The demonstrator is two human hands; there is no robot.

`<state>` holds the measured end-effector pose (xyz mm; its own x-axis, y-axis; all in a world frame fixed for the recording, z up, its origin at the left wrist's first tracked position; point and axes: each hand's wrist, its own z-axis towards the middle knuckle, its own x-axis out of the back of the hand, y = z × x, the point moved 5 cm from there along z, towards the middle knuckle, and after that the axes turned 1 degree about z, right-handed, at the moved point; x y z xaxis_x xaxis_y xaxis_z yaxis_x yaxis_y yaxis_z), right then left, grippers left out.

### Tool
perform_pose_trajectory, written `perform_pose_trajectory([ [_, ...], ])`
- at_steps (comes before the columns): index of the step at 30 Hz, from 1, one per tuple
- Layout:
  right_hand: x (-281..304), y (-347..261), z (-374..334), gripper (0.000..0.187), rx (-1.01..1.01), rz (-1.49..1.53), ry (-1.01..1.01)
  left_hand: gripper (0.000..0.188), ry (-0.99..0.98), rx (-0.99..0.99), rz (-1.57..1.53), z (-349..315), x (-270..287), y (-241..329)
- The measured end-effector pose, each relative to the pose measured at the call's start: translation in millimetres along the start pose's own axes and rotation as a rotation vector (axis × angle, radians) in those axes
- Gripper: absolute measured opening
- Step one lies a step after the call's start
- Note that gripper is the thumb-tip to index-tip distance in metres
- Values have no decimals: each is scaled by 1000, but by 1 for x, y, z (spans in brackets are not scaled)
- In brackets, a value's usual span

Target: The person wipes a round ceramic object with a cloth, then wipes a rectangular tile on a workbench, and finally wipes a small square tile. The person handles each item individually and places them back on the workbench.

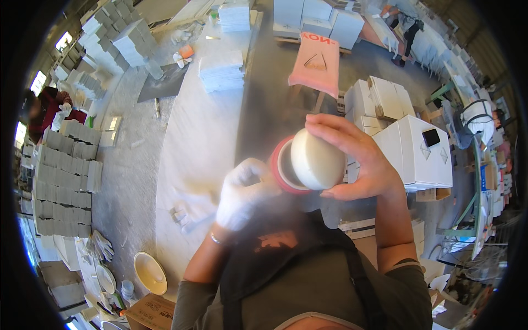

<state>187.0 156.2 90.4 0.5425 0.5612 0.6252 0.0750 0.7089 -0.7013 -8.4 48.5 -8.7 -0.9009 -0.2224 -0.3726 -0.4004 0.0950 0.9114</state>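
Observation:
My right hand (369, 160), bare, curves around a cream-white round lid (318, 159), thumb below and fingers above. Directly beside the lid, partly behind it, is a round pink-red container (278, 175) with a pale inside; its contents cannot be seen. My left hand (245, 190), in a white glove, is closed at the left side of that container, its fingertips at the rim. Both hands are raised in front of my chest and dark apron. Haze blurs the picture near the left fingers.
A long white table (201, 126) on my left bears stacks of pale slabs (221, 71) and a crumpled glove (184, 214). A cream bowl (150, 273) is at lower left. White boxes (421, 151) are piled at right. Co-workers stand at far left and far right.

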Motion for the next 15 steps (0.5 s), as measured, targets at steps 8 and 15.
perform_pose_trajectory([
  [8,-45,-7,29,91,16,-250,-160,22,-33,29,33,5,29,-3],
  [15,-72,5,38,91,87,-349,-169,22,1,1,54,6,55,-19],
])
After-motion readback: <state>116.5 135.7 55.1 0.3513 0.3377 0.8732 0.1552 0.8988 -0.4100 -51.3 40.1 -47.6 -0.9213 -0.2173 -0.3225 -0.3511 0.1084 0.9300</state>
